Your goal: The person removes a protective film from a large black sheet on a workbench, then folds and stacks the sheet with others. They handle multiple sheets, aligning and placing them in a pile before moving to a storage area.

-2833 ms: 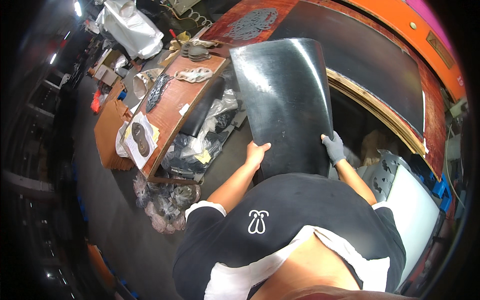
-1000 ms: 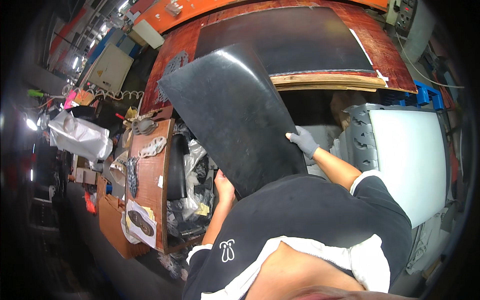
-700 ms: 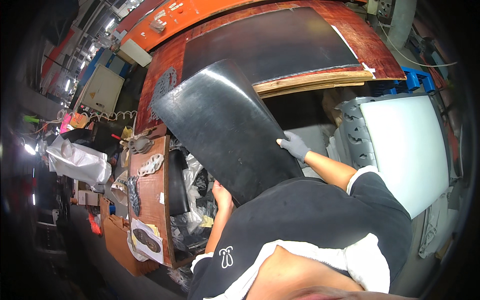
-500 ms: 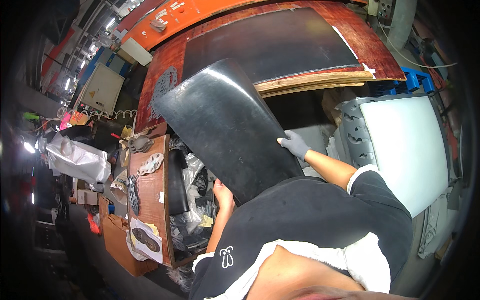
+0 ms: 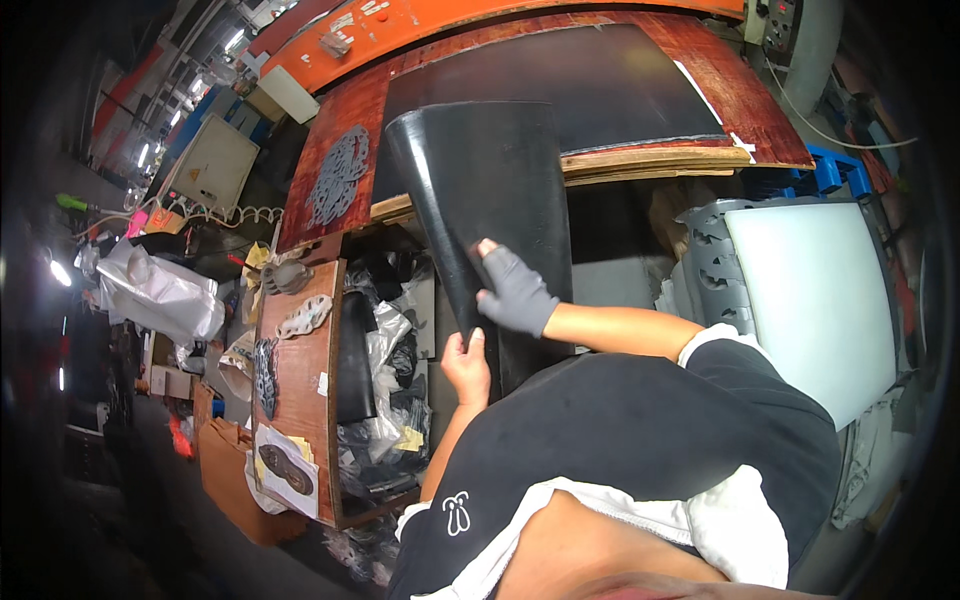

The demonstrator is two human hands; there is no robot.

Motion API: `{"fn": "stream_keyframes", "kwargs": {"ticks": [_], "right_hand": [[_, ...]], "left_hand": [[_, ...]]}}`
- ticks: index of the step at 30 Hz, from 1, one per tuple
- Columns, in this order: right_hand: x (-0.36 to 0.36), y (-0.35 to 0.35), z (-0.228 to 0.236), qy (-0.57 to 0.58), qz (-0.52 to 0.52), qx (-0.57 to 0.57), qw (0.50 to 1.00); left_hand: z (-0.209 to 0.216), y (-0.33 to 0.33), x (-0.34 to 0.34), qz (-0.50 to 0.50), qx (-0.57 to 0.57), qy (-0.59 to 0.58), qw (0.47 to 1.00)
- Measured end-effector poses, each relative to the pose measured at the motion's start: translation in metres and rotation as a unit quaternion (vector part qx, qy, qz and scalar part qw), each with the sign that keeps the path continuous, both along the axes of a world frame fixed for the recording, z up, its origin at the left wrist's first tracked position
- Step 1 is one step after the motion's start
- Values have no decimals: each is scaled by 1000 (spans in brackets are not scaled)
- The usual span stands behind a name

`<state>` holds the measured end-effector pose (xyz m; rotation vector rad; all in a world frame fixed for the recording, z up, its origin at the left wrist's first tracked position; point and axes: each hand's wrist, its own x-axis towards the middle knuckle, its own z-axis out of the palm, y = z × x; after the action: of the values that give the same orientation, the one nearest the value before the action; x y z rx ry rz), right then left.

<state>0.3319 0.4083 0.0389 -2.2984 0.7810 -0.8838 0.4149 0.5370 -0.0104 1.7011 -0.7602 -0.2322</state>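
Observation:
A glossy black, flexible rubber-like sheet [image 5: 505,190] stands in front of me, bent along its left side, its lower end close to my shirt. My bare left hand [image 5: 466,368] pinches its lower left edge, thumb on top. Over the bend lies my right hand [image 5: 515,290], in a grey fingertip-less glove, its fingers stretched along the surface and the thumb apart. Beyond the held piece, a larger black sheet [image 5: 560,85] rests flat on a red-brown board [image 5: 750,110].
Grey cut-out scraps [image 5: 340,175] lie on the board's left part. At left, a small wooden table [image 5: 300,385] carries lattice-like pieces and a paper with a sole shape. Plastic bags [image 5: 385,385] fill the space beside it. A white sheet stack [image 5: 810,300] stands at right.
The held sheet has turned from leaning left to nearly upright, its bend now on the left. My right hand has moved from its right edge onto its face; my left hand shifted slightly up.

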Motion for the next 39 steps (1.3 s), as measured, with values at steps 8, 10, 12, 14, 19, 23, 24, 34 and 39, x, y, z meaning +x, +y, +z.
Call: {"fn": "stream_keyframes", "kwargs": {"ticks": [8, 10, 12, 14, 19, 23, 24, 34, 39], "right_hand": [[-105, -65, 4, -194, -125, 219, 948], [-128, -83, 17, -296, -155, 249, 909], [-142, -90, 25, -356, -171, 187, 899], [-161, -101, 36, -271, -222, 154, 924], [-198, -154, 75, -309, -290, 73, 903], [-221, -188, 93, -273, -273, 30, 922], [-223, -195, 95, -260, -270, 18, 927], [-207, -290, 89, -228, -298, 21, 927], [-207, -361, 98, -163, -359, -37, 918]], "left_hand": [[48, 31, 62, 46, -45, -53, 996], [66, 33, 85, 46, -25, -107, 993], [79, 27, 105, 37, -87, -66, 993], [90, 22, 124, 25, -117, -53, 991], [117, 7, 165, -34, -125, 55, 990], [125, -10, 183, -90, -96, 145, 981], [125, -15, 185, -92, -94, 139, 981], [99, -130, 209, -88, -41, 170, 981], [95, -204, 244, -156, -65, 227, 959]]}}
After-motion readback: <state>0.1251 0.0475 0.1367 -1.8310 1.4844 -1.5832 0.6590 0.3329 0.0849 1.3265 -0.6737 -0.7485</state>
